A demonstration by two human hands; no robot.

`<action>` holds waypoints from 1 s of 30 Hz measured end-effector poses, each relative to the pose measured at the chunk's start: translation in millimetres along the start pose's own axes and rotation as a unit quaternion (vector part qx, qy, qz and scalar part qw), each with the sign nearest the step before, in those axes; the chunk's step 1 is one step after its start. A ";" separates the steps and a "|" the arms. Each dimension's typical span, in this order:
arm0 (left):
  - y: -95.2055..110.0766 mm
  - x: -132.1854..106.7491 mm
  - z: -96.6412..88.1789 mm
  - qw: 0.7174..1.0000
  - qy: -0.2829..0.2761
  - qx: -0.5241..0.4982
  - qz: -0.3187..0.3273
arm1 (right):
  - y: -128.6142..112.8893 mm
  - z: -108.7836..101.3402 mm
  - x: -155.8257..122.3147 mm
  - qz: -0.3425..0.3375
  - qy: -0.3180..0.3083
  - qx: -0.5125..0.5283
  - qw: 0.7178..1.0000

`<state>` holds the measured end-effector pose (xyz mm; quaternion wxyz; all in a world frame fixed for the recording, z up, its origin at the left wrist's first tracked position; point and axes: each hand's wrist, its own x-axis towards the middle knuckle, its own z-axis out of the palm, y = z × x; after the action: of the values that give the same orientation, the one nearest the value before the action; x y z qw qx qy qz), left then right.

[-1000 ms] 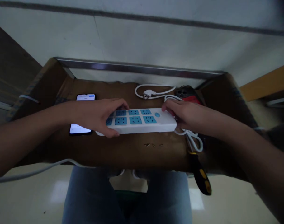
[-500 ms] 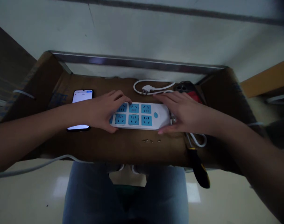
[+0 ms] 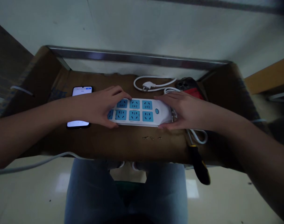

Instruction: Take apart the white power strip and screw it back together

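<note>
From the head camera, a long white plastic power strip (image 3: pixel 134 114) with blue socket panels lies on a brown cardboard sheet (image 3: pixel 86 140), gripped at both ends. The left hand (image 3: pixel 95 107) covers one end, fingers curled over the far edge and thumb near the front edge. The right hand (image 3: pixel 186 110) clasps the other, fingers spread beside the round blue button. The casing looks stiff, light and smooth, likely safest held by both ends. Three tiny screws (image 3: pixel 152 137) lie just below it, near a yellow-and-black screwdriver (image 3: pixel 199 165).
</note>
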<state>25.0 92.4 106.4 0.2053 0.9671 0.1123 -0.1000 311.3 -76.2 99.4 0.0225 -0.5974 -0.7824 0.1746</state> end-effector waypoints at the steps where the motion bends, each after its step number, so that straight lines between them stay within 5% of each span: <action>1: -0.1 -0.1 0.3 1.000 0.001 0.002 0.001 | 0.7 0.9 -0.1 -0.003 0.002 -0.002 1.000; 9: -4.7 -1.8 6.4 0.999 0.020 0.041 0.025 | 8.4 9.0 -1.4 -0.051 0.049 -0.023 0.997; 15: -18.1 -11.2 -4.7 0.991 -0.041 0.121 -0.048 | 4.7 7.7 -2.1 -0.028 0.033 -0.026 0.999; 20: -10.0 -15.1 -14.9 0.985 -0.083 0.121 -0.094 | 6.9 8.5 -3.1 -0.025 0.037 -0.041 0.998; 30: -5.7 -15.4 -17.0 0.989 -0.070 0.101 -0.079 | 13.1 17.1 -5.5 -0.037 0.066 -0.066 0.995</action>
<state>11.3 101.9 123.2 0.1051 0.9616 0.1632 -0.1938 320.8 -82.7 80.4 0.0415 -0.5785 -0.8105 0.0820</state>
